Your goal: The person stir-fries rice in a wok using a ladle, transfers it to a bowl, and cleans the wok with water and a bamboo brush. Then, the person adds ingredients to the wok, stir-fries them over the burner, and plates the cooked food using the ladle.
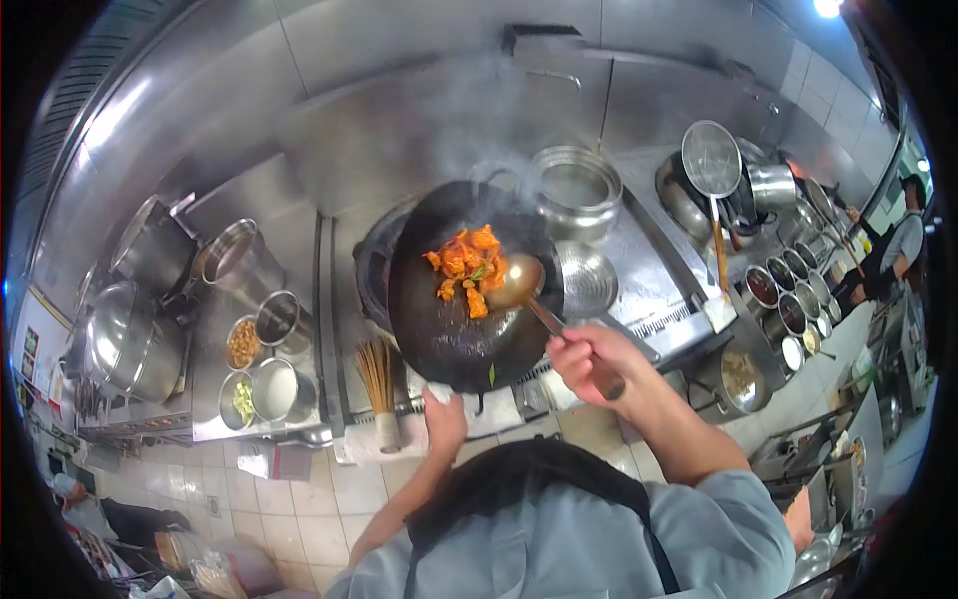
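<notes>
A large black wok (439,344) sits on the stove, tilted, with steam rising over it. Orange-red glazed food pieces (467,258) lie in its middle, with some green bits among them. My right hand (597,364) is wrapped round the handle of a metal ladle (519,281), whose bowl rests against the right side of the food. At the wok's near edge, my left hand (444,414) is closed on a white cloth beside the rim. A bamboo brush (378,384) stands just left of that hand.
Left of the stove are metal pots (135,339) and bowls with chopped ingredients (243,342). A steel pot (576,190) stands behind the wok. To the right are a strainer (712,160), seasoning containers (761,287) and a pan (741,379). Other people (903,240) stand at both sides.
</notes>
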Available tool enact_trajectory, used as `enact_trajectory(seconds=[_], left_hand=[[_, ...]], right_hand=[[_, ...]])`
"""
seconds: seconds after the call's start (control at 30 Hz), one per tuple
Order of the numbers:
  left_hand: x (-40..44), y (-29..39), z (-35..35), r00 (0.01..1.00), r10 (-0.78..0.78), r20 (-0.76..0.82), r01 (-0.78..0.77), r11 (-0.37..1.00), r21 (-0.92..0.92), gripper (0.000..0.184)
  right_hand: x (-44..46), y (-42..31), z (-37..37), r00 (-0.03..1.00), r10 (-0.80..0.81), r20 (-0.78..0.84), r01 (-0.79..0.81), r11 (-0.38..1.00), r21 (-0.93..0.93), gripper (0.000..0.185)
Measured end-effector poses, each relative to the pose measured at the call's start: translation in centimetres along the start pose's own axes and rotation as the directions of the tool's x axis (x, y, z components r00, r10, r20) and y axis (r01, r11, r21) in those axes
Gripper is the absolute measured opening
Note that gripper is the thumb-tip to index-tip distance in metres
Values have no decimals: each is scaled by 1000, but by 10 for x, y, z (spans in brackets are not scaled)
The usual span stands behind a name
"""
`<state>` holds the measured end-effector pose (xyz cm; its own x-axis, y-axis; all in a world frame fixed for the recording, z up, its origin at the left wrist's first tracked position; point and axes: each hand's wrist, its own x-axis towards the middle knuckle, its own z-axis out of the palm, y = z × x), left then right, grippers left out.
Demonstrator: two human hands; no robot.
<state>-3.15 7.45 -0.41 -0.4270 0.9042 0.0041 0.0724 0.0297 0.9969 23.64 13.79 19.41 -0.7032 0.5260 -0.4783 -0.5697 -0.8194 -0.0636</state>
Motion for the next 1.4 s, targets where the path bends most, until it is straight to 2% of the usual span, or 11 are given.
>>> enact_trajectory(seconds=[0.07, 0.17, 0.37, 0.5, 0.63, 0.87, 1.0, 1.1, 1.2, 1.27, 1.4], left_hand=[[14, 15, -1, 996, -86, 38, 87, 995, -42, 41], [37, -14, -13, 943, -301, 141, 332, 870, -363, 36], [-9, 1, -40, 824, -517, 230, 549, 630, -550, 22], [-10, 20, -51, 626, -656, 421, 768, 425, -480, 29], [6, -19, -83, 566, -653, 503, 824, 470, -316, 23], [37, -3, -104, 635, -558, 534, 696, 713, -81, 11], [43, 21, -103, 660, -528, 535, 604, 796, 41, 13], [18, 30, -121, 608, -416, 677, 553, 833, 16, 14], [61, 42, -123, 519, -371, 770, 447, 886, 125, 13], [87, 68, -92, 287, -416, 863, 491, 837, 240, 11], [100, 75, -36, 95, -335, 938, 407, 872, 270, 10]], right_hand=[[11, -5, -2, 985, 96, 145, -98, 995, 7, 11], [14, -14, -7, 973, 165, 159, -207, 933, 296, 14], [-20, -2, -53, 958, 230, 174, -272, 919, 286, 31], [-22, 17, -81, 961, 256, 101, -272, 941, 201, 36], [-18, 41, -91, 964, 235, 127, -247, 965, 88, 35], [-29, 153, -121, 977, -130, 172, 131, 991, 5, 29], [-50, 217, -135, 902, -383, 202, 385, 923, 32, 30], [-87, 285, -132, 823, -525, 218, 543, 839, -27, 31], [-58, 340, -90, 691, -712, 126, 722, 689, -67, 33], [-50, 355, -52, 594, -804, 23, 805, 594, -7, 45], [-27, 395, -15, 388, -914, -118, 920, 392, -8, 49]])
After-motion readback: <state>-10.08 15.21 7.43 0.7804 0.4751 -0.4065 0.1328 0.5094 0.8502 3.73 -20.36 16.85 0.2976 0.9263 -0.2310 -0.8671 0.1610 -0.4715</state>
